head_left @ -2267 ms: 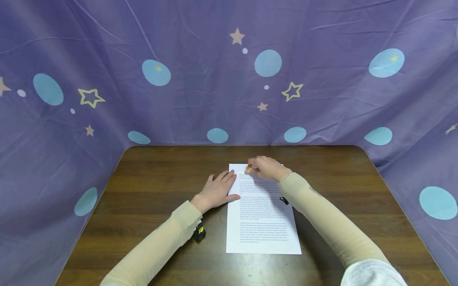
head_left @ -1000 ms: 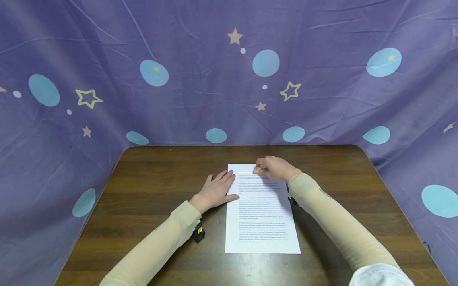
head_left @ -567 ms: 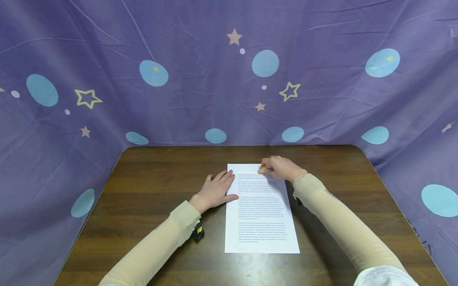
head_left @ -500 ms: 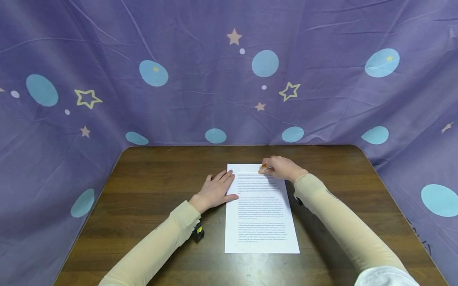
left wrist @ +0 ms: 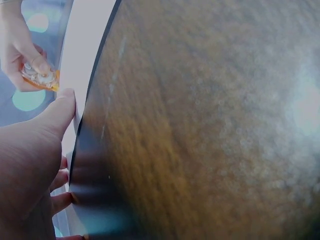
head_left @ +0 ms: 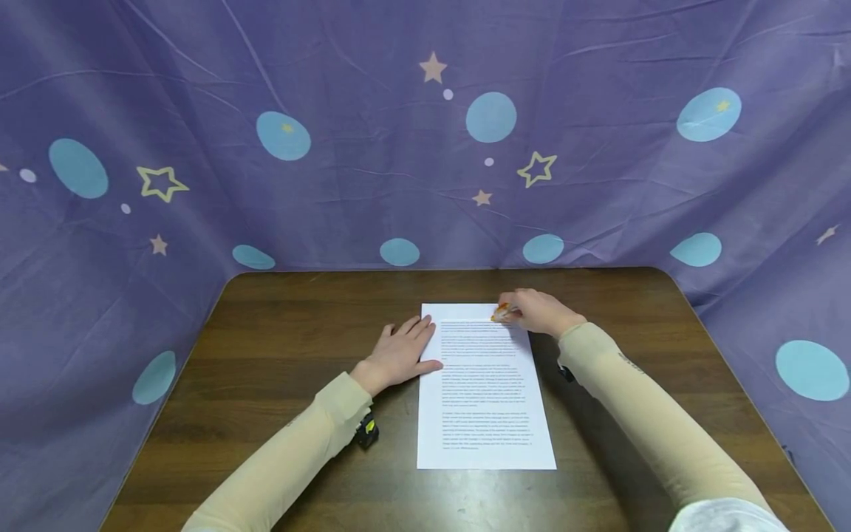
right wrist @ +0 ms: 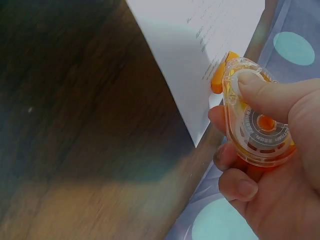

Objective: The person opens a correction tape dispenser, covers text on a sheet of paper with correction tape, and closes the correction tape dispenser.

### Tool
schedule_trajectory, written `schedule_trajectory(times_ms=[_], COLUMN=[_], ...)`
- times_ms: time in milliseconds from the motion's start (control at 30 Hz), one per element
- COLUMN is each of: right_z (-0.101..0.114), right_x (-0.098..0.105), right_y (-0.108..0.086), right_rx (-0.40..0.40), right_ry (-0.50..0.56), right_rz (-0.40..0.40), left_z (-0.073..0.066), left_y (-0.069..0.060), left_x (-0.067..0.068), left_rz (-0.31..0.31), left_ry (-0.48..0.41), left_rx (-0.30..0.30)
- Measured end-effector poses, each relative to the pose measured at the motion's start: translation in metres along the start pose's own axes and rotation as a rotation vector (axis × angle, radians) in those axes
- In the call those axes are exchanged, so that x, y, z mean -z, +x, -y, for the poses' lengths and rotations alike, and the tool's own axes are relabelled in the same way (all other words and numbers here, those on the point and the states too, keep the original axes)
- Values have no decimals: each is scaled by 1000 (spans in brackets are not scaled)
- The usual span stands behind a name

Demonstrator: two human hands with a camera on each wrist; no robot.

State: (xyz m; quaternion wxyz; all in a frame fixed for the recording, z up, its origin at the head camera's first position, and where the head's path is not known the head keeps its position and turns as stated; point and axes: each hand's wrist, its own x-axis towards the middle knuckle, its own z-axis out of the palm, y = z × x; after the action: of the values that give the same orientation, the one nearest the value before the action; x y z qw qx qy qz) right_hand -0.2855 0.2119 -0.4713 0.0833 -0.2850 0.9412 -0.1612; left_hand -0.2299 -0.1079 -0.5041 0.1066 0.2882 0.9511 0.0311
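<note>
A printed white sheet (head_left: pixel 485 399) lies on the wooden table, its text in several blocks. The left hand (head_left: pixel 397 355) rests with spread fingers on the sheet's left edge, the thumb lying on the paper. Near the top right of the sheet, the right hand (head_left: pixel 540 310) grips a clear and orange correction tape dispenser (head_left: pixel 503 312), its tip at the first text line. The right wrist view shows the thumb pressed on the side of the dispenser (right wrist: pixel 260 117), with fingers curled behind it. In the left wrist view the dispenser (left wrist: pixel 40 77) appears beyond the left thumb.
The brown table (head_left: pixel 299 310) has rounded back corners. A purple curtain (head_left: pixel 359 148) with stars and blue ovals stands behind it and at both sides. A small black device (head_left: pixel 367 431) is strapped under the left wrist.
The right hand has moved to the right along the top of the sheet, with the dispenser in its grip. The left hand has stayed in place on the left edge.
</note>
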Motion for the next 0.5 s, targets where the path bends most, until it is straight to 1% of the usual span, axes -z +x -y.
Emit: schedule_trajectory(times_ms=[233,367,500], right_z=[-8,-12,-17], right_x=[2,2,2], right_y=[-8,-12,-17], right_rx=[-27,-41,-56], right_ry=[-31,-16,-22], right_rz=[-21,-19,-22], left_z=[1,0,0], left_y=[1,0,-1], left_x=[-1,0,-1], left_rz=[-14,-11,-7], left_ry=[-16,-21,-19], left_rx=[-5,-7,-7])
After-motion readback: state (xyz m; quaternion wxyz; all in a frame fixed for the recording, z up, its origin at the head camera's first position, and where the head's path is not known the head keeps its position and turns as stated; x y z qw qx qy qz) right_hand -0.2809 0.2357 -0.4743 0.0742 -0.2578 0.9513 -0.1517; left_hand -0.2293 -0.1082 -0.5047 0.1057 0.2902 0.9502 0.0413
